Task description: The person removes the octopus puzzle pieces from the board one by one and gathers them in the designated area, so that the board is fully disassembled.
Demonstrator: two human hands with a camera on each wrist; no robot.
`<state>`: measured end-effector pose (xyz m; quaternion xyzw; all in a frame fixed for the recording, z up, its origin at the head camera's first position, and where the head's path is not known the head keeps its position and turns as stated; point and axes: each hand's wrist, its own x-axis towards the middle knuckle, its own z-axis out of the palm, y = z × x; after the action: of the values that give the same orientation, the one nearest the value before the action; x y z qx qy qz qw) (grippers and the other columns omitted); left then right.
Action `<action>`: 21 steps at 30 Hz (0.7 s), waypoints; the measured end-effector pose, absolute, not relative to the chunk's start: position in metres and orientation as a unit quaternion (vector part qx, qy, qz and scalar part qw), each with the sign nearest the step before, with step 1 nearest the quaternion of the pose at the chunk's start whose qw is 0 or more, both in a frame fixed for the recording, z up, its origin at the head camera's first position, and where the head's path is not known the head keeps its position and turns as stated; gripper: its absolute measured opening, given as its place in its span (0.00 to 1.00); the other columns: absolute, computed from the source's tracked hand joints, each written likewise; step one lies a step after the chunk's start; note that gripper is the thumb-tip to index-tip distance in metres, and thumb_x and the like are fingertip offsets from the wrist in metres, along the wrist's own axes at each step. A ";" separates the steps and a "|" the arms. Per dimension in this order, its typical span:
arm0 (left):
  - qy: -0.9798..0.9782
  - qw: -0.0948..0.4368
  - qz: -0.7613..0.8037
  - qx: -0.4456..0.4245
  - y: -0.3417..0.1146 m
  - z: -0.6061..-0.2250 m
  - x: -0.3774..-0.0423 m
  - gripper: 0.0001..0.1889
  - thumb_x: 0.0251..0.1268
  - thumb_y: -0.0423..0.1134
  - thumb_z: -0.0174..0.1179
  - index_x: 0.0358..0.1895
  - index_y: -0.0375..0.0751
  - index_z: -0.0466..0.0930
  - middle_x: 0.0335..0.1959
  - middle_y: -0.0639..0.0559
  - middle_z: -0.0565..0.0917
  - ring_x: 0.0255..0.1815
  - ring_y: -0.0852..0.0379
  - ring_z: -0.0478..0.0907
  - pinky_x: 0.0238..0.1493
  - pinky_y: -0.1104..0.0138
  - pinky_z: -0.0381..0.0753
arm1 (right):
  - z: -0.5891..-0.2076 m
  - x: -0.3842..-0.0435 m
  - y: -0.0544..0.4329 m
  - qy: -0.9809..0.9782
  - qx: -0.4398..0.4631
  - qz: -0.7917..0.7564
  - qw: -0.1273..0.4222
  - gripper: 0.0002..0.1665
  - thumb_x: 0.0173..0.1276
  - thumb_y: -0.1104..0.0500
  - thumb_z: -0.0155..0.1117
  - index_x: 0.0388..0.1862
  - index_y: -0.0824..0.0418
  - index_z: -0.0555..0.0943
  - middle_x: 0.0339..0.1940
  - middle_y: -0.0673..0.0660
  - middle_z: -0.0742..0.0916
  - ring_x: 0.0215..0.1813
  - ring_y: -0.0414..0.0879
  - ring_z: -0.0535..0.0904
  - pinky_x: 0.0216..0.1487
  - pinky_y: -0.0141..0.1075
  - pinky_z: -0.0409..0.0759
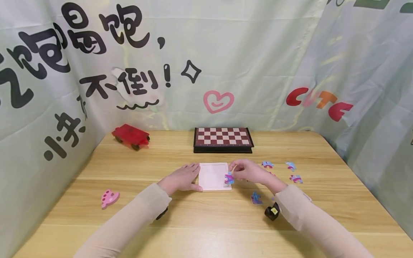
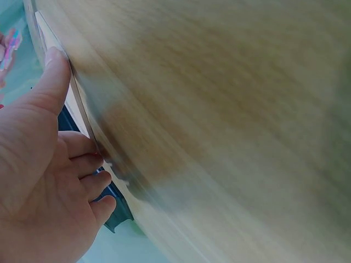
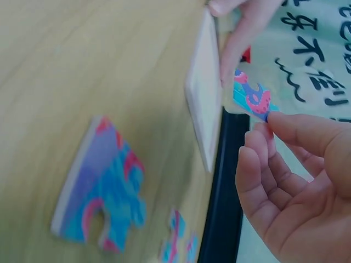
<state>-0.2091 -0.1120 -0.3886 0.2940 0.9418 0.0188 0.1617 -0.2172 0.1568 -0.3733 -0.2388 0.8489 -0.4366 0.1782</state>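
A pale square puzzle tray [image 1: 213,176] with a raised border lies on the table, its inside bare. My left hand [image 1: 184,177] rests along the tray's left edge, fingers extended, the thumb at the lower left corner. Between thumb and fingertip my right hand [image 1: 247,171] pinches a jigsaw puzzle piece [image 1: 229,178], blue, purple and pink. The piece is raised over the tray's right edge; the right wrist view shows it tilted above the board. Nearest to the right forearm lies another puzzle piece [image 3: 107,186], blue and purple with one straight side.
Several loose puzzle pieces [image 1: 296,178] are scattered on the right, some partly hidden by the right arm. A folded chessboard box [image 1: 223,140] stands behind the tray. A red toy car [image 1: 131,136] sits at the back left, and a pink toy [image 1: 109,198] at the left.
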 end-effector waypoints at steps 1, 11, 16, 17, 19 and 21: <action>0.942 0.161 0.020 0.295 -0.112 -0.388 -0.209 0.46 0.60 0.62 0.51 0.70 0.30 0.50 0.72 0.41 0.49 0.71 0.47 0.44 0.69 0.57 0.44 | -0.372 -0.217 0.161 0.845 -0.238 -0.443 0.179 0.05 0.64 0.67 0.57 0.39 0.64 0.77 0.23 0.56 0.79 0.24 0.48 0.71 0.21 0.35 0.70; 0.942 0.166 0.017 0.289 -0.111 -0.388 -0.209 0.47 0.59 0.64 0.50 0.70 0.31 0.49 0.72 0.42 0.48 0.72 0.48 0.43 0.69 0.58 0.43 | -0.362 -0.208 0.223 0.842 -0.212 -0.464 0.176 0.12 0.67 0.61 0.57 0.44 0.69 0.77 0.25 0.62 0.79 0.27 0.53 0.73 0.26 0.43 0.75; 0.942 0.165 0.019 0.292 -0.111 -0.389 -0.209 0.47 0.59 0.63 0.51 0.70 0.30 0.49 0.72 0.41 0.49 0.72 0.47 0.44 0.69 0.57 0.44 | -0.362 -0.200 0.257 0.852 -0.171 -0.467 0.163 0.14 0.66 0.59 0.60 0.43 0.70 0.77 0.27 0.62 0.80 0.28 0.52 0.75 0.30 0.43 0.78; 0.942 0.166 0.019 0.292 -0.111 -0.388 -0.209 0.47 0.59 0.63 0.51 0.70 0.30 0.49 0.72 0.41 0.49 0.72 0.47 0.44 0.69 0.57 0.44 | -0.362 -0.199 0.264 0.855 -0.165 -0.464 0.161 0.14 0.65 0.59 0.60 0.44 0.70 0.77 0.26 0.61 0.79 0.27 0.52 0.74 0.30 0.42 0.78; 0.942 0.165 0.020 0.293 -0.111 -0.389 -0.209 0.47 0.60 0.63 0.51 0.70 0.30 0.49 0.72 0.41 0.48 0.72 0.47 0.44 0.69 0.57 0.44 | -0.362 -0.195 0.276 0.859 -0.158 -0.461 0.158 0.15 0.66 0.59 0.60 0.45 0.70 0.76 0.27 0.59 0.79 0.28 0.50 0.74 0.31 0.41 0.78; 0.941 0.166 0.021 0.293 -0.111 -0.388 -0.209 0.46 0.60 0.63 0.51 0.70 0.30 0.49 0.72 0.40 0.48 0.72 0.46 0.44 0.69 0.57 0.44 | -0.362 -0.191 0.288 0.861 -0.156 -0.458 0.159 0.15 0.66 0.60 0.59 0.45 0.71 0.76 0.26 0.59 0.78 0.27 0.49 0.73 0.30 0.40 0.77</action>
<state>-0.2091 -0.1112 -0.3882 0.2931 0.9413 0.0209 0.1661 -0.1912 0.2882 -0.3621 -0.1558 0.8605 -0.4583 0.1587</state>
